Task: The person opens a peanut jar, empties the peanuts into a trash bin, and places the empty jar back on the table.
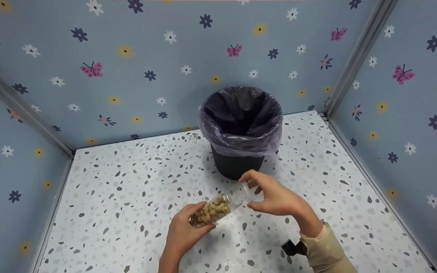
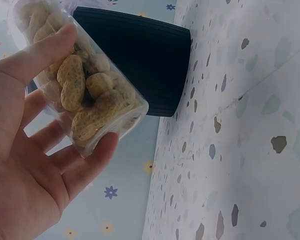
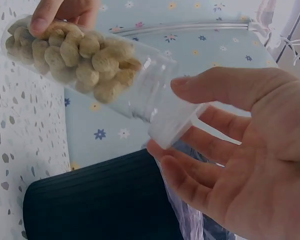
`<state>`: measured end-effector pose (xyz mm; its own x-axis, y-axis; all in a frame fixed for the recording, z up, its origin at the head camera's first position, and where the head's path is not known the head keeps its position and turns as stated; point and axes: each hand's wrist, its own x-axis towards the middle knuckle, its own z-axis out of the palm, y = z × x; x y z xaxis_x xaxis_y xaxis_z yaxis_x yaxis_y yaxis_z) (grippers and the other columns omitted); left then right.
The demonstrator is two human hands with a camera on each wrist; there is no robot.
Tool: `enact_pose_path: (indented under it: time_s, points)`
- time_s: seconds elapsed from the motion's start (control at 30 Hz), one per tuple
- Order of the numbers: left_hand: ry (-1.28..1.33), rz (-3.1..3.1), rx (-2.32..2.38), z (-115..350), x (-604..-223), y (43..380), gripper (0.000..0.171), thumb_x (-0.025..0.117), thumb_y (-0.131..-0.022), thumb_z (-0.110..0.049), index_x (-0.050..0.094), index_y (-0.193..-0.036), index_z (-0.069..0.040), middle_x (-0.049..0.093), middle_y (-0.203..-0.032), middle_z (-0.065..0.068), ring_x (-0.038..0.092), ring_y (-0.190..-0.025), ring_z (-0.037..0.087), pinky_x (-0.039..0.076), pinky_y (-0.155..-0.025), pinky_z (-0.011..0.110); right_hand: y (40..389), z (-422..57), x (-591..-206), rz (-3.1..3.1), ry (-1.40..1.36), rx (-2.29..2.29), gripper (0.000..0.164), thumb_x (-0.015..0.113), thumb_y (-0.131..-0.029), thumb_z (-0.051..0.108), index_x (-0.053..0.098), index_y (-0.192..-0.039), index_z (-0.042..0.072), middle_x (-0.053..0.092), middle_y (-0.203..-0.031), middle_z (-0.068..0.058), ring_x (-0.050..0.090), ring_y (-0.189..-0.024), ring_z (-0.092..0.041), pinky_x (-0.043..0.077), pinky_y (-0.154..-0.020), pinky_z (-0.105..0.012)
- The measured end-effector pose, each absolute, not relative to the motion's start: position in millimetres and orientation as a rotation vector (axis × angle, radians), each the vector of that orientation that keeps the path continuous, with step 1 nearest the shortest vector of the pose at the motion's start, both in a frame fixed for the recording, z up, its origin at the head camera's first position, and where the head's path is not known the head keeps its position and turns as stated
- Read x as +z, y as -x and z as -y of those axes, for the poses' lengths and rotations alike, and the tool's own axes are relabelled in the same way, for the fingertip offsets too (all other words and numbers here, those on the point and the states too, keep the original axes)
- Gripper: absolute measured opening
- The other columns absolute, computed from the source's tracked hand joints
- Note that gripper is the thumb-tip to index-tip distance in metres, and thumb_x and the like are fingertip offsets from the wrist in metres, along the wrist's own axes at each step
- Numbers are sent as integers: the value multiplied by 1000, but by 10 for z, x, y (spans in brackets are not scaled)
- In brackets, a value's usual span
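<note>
Holding clear jar (image 3: 149, 90) of knobbly peanuts (image 3: 72, 52)

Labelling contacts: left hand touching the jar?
Touching. The left wrist view shows it: the left hand grips the jar, thumb across its wall, one fingertip against its base edge.

Speckled white tabletop (image 1: 127, 197) with 1 lined bin (image 1: 237, 167)

The tabletop is white, scattered with irregular grey and pale green flecks. The black bin stands upright on it, toward the far edge and right of centre in the head view, a translucent purple bag (image 1: 241, 146) folded outward over its rim.
</note>
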<state>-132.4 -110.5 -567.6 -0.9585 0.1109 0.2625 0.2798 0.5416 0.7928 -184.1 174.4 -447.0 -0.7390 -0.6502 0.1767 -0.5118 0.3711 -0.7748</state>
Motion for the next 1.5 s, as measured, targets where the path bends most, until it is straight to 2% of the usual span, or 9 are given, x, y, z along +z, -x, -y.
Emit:
enact_pose_path:
  time_s: [0.1,0.23,0.37,0.57,0.7,0.83,1.03,1.27,1.5]
  points:
    - [313,2585,-1369,1127,-5691,1322,66,92,-62,-35,67,-122,-25,65,-110,-11,61,-98,10,52,-84,37,1856,-1884,-4491,-2416,969,-1351,55,75,-76,-3,49,-124,6,55,-124,-7,60,-105,-24,52,-85,-38]
    - [267,2588,-1372,1154,-5716,1312,66,93,-60,-34,68,-121,-25,65,-110,-11,61,-97,10,51,-84,38,1905,-2133,-4569,-2381,856,-1393,53,77,-80,2,50,-126,9,54,-126,-6,61,-104,-25,52,-86,-43]
    - [233,2604,-1404,1179,-5727,1294,67,93,-61,-32,68,-123,-23,65,-112,-8,60,-99,12,50,-85,40,1950,-2411,-4683,-2409,747,-1375,51,76,-84,11,52,-129,9,54,-129,-13,59,-105,-33,50,-85,-49]
    - [230,2599,-1476,1188,-5781,1276,66,92,-62,-35,67,-123,-25,65,-113,-6,60,-101,16,49,-88,44,2042,-2882,-5089,-2468,391,-1405,58,78,-84,22,50,-131,1,51,-129,-23,57,-106,-40,50,-82,-44]
    - [224,2596,-1519,1177,-5796,1278,66,91,-62,-36,67,-123,-27,65,-114,-6,60,-102,16,48,-89,45,2105,-3176,-5410,-2547,173,-1408,59,78,-84,28,51,-127,-4,52,-127,-25,58,-102,-37,50,-79,-40]
    - [248,2604,-1548,1153,-5804,1293,66,91,-63,-38,67,-123,-28,65,-115,-6,60,-104,15,47,-91,43,2138,-3409,-5606,-2729,36,-1196,63,77,-84,33,52,-127,-4,54,-125,-26,58,-101,-38,49,-81,-46]
    - [282,2626,-1549,1140,-5822,1292,66,91,-64,-37,66,-124,-26,64,-116,-8,59,-108,12,46,-95,40,2165,-3625,-5795,-2860,-7,-881,68,78,-82,35,51,-128,-6,54,-123,-30,54,-109,-45,45,-87,-57]
    - [288,2637,-1537,1141,-5847,1276,65,91,-65,-34,66,-124,-24,64,-114,-7,59,-105,13,47,-92,40,2154,-3693,-5874,-2891,8,-766,67,80,-79,35,53,-126,-5,57,-120,-28,55,-105,-45,45,-84,-58]
    - [288,2653,-1530,1096,-5876,1236,65,90,-65,-36,66,-124,-27,64,-114,-8,59,-104,13,48,-90,41,2154,-3698,-5923,-2904,-6,-723,68,82,-77,32,54,-127,-5,57,-120,-28,55,-107,-45,44,-86,-59]
